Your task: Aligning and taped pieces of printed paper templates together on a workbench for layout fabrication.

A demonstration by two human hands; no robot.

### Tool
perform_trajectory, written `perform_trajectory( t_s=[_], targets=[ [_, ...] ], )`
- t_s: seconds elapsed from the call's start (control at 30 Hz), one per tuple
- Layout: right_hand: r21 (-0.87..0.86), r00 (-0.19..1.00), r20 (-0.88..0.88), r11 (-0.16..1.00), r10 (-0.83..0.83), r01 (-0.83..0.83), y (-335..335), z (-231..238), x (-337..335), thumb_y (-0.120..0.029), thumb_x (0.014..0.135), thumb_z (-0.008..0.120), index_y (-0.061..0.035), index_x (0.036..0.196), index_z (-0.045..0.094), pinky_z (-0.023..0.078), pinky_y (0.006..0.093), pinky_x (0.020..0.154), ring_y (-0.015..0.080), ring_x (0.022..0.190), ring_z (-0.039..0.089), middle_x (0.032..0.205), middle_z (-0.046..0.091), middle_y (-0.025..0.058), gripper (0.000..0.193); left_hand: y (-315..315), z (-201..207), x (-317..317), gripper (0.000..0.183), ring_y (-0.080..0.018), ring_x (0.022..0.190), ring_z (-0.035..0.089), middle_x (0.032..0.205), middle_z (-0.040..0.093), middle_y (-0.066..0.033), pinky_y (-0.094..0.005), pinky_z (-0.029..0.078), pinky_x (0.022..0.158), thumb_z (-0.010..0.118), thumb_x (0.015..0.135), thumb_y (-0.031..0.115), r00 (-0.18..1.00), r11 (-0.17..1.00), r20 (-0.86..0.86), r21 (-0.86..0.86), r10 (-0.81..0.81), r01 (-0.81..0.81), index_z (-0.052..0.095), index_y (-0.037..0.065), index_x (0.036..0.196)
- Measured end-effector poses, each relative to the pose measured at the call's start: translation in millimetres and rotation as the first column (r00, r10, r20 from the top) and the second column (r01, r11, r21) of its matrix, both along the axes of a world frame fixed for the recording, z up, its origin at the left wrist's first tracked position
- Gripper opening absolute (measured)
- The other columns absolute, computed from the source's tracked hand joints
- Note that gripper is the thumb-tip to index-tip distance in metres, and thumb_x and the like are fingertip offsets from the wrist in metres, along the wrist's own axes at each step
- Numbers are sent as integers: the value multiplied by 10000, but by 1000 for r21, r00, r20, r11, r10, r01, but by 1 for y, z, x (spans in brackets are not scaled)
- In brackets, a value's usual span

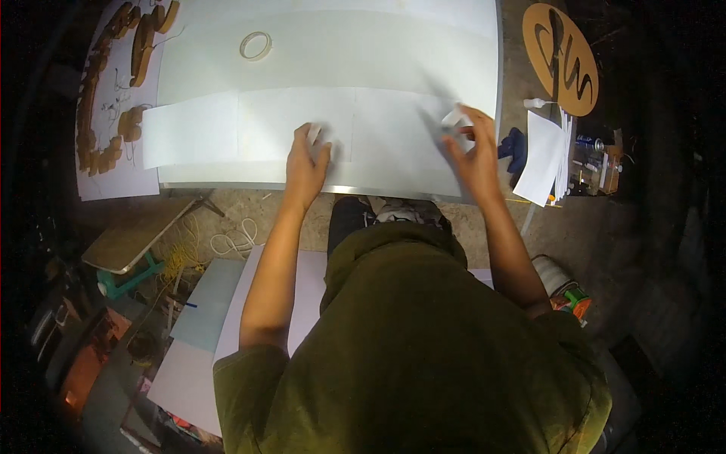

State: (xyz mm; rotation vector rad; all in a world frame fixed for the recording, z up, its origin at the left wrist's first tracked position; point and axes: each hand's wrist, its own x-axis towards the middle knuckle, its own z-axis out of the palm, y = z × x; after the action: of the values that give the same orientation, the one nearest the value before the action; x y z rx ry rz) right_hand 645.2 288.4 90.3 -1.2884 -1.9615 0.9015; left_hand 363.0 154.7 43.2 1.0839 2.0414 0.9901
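Note:
My left hand (pixel 305 170) is above the near part of the white table, its thumb and fingers closed on a small whitish piece (pixel 314 133) that is blurred. Farther right, my right hand (pixel 476 157) is raised with curled fingers, pinching another small white piece (pixel 453 117) at its fingertips. What these pieces are is too small to tell. Under and between my hands, white paper sheets (pixel 190 130) lie edge to edge in a row along the table (pixel 363 38). A roll of pale tape (pixel 255 46) lies flat beyond the row.
Brown cut-out shapes (pixel 142 49) with thin wires lie on a white sheet at the left. Right of the table are a round orange sign (pixel 560 59), a stack of white paper (pixel 541 157) and a dark blue cloth (pixel 514 150). A small bench (pixel 136 233) stands lower left.

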Motion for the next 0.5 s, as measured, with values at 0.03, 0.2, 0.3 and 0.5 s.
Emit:
perform_trajectory(
  t_s=[0.03,0.2,0.3,0.5],
  targets=[
    [-60,986,158,996,-59,70,4,-15,10,0,758,793,-126,1433,476,524,355,842,257,978,596,1250,544,147,756,-3,-16,-3,681,-386,1019,597,1158,612,-216,-454,480,896,750,819,129,979,989,-185,100,-86,105,413,39,1404],
    [-192,931,267,933,-247,303,7,-103,62,-86,735,852,-51,1513,291,527,369,813,229,943,582,1179,556,159,959,29,-36,-1,982,-398,1095,562,1205,611,-205,-463,454,962,839,713,102,956,989,-252,-32,-150,146,278,59,1518],
    [-222,913,265,902,-311,371,1,-114,72,-95,734,860,-43,1518,269,520,362,814,222,931,573,1154,559,144,983,44,-55,-1,1096,-376,1116,560,1230,608,-189,-462,440,988,869,664,85,960,988,-234,-24,-154,153,214,50,1542],
    [-244,920,259,901,-295,357,-10,-119,72,-89,714,873,-44,1520,260,513,336,821,205,912,553,1109,546,122,1014,43,-73,-8,1167,-332,1178,542,1314,591,-120,-454,400,1023,894,638,129,911,958,-309,-1,-273,287,178,76,1558]
  ],
)
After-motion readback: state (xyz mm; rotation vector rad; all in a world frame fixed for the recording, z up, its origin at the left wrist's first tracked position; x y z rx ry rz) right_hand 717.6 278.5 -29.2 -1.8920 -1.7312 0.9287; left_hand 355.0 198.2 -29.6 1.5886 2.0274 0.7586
